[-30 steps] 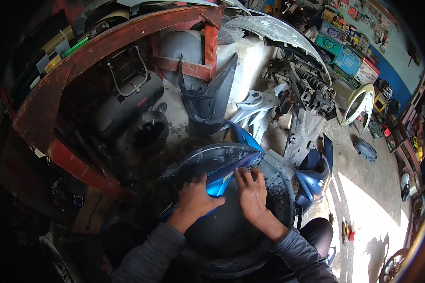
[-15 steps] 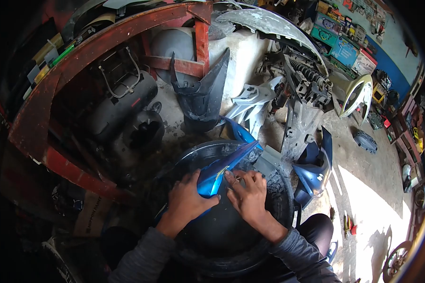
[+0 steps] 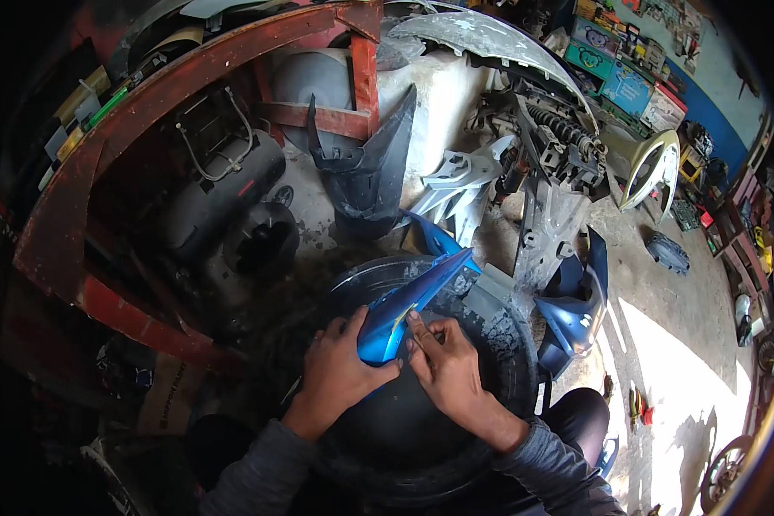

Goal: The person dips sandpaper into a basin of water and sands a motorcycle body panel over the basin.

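A glossy blue motorcycle fairing panel slants over a round black tub, its pointed end toward the upper right. My left hand is closed around the panel's near end, thumb on the front face. My right hand has its fingers curled, and a fingertip touches a yellowish patch on the panel's edge. Whatever its fingers pinch, if anything, is too small to make out. Dark liquid appears to lie in the tub below both hands.
Behind the tub stand another blue panel, a black plastic fender and pale grey panels. A dark blue fairing piece is to the right. At left, a red frame surrounds a black tank.
My right hand has shifted slightly left and its fingers have curled closer together at the panel's edge. My left hand keeps its hold on the panel.
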The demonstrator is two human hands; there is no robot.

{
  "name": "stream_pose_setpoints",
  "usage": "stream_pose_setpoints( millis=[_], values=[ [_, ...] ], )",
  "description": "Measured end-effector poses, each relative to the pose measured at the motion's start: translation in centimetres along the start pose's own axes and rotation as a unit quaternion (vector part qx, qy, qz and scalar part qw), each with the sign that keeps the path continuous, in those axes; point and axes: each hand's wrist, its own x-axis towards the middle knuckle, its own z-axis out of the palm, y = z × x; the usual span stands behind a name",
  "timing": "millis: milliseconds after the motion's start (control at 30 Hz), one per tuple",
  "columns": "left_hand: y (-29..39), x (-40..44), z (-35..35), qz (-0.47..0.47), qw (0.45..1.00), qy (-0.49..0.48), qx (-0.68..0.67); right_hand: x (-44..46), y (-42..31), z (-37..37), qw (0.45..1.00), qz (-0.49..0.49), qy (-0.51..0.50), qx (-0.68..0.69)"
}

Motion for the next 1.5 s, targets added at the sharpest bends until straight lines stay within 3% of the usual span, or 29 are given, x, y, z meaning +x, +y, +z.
stream_pose_setpoints(
  millis=[167,333,467,767,1333,1433,1500],
  values=[
    [0.2,0.0,0.1,-0.014,1.000,-0.008,0.007,0.3,0.8,0.5,1.000,-0.009,-0.001,0.013],
    [-0.3,-0.1,0.6,-0.010,1.000,0.001,0.018,-0.4,-0.1,0.9,0.997,-0.078,0.010,0.023],
    [-0.2,0.0,0.6,-0.019,0.999,-0.020,0.018,0.2,0.8,1.2,0.999,-0.038,0.013,0.022],
    [0.5,-0.1,0.4,-0.011,0.999,-0.019,0.048,0.0,0.7,1.0,0.996,-0.090,0.020,-0.006],
    [0.1,0.0,0.7,-0.024,0.999,-0.037,0.018,1.0,1.4,0.4,0.998,-0.066,0.003,-0.025],
    [0.2,-0.1,0.6,-0.005,0.999,0.003,0.044,0.9,1.0,0.4,0.996,-0.084,-0.002,-0.016],
    [0.5,-0.1,0.6,-0.007,0.998,-0.001,0.056,1.5,1.7,0.3,0.998,-0.047,-0.008,-0.051]
  ],
)
